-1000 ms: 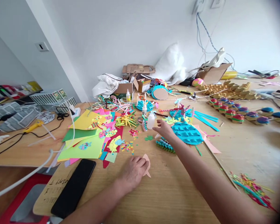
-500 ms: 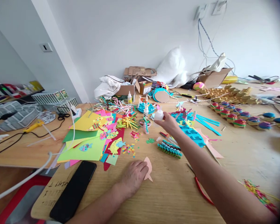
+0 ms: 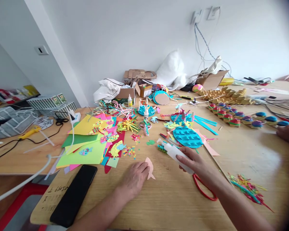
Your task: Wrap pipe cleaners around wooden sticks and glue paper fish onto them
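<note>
My left hand point(image 3: 135, 179) rests on the table with its fingers curled together, the fingertips on the left edge of a pink paper fish point(image 3: 149, 167). The fish lies flat, tail toward me. My right hand point(image 3: 195, 162) is wrapped round a translucent white squeeze bottle point(image 3: 176, 156), held tilted with its narrow end pointing up and left. The bottle is above the table, to the right of the fish, and partly covers a braided turquoise piece point(image 3: 161, 147). Below the bottle lie red-handled scissors point(image 3: 204, 192), partly hidden by my right hand.
Coloured paper sheets point(image 3: 86, 152) spread out on the left, behind a black phone point(image 3: 73, 195). Confetti point(image 3: 129, 151) and a glue bottle point(image 3: 146, 113) are farther back. A turquoise oval craft piece point(image 3: 188, 137) and painted egg-carton strips point(image 3: 231, 120) lie right. Another person's hand point(image 3: 288, 135) shows at the right edge.
My right hand has brought the bottle back from the craft pile toward me and tipped it. My left hand stays on the fish. Another person's hand has appeared at the right edge.
</note>
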`<move>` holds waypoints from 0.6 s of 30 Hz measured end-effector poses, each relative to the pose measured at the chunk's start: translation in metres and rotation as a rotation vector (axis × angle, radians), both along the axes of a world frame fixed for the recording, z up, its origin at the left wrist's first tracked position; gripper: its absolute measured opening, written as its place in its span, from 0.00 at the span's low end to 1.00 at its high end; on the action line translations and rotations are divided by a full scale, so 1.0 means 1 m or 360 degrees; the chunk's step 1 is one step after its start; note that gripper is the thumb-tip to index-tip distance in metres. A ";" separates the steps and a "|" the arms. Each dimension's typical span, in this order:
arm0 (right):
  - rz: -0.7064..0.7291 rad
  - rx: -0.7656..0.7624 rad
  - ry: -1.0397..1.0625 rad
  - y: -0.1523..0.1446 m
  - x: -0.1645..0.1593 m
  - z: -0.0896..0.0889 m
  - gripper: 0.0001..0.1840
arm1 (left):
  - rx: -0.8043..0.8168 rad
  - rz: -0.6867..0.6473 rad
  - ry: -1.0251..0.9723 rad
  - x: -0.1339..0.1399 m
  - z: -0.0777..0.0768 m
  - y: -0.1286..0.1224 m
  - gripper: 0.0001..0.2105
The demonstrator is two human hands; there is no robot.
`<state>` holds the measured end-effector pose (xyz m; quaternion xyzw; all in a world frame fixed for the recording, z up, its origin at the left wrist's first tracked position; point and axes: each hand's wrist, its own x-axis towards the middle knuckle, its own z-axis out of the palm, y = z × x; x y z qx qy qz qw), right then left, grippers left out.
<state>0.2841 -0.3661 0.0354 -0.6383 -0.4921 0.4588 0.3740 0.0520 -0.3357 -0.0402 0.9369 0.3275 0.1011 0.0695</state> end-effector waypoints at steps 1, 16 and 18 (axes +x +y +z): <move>0.0019 0.0004 0.0088 -0.004 0.000 -0.005 0.20 | 0.0003 0.0013 -0.0004 0.000 -0.002 0.000 0.12; -0.0549 0.0361 0.0381 -0.008 -0.006 -0.030 0.24 | 0.0051 0.0024 -0.0051 -0.002 -0.017 0.001 0.15; -0.0585 0.0410 0.0530 -0.005 -0.009 -0.032 0.24 | 0.0053 0.0036 -0.0047 -0.002 -0.016 0.000 0.15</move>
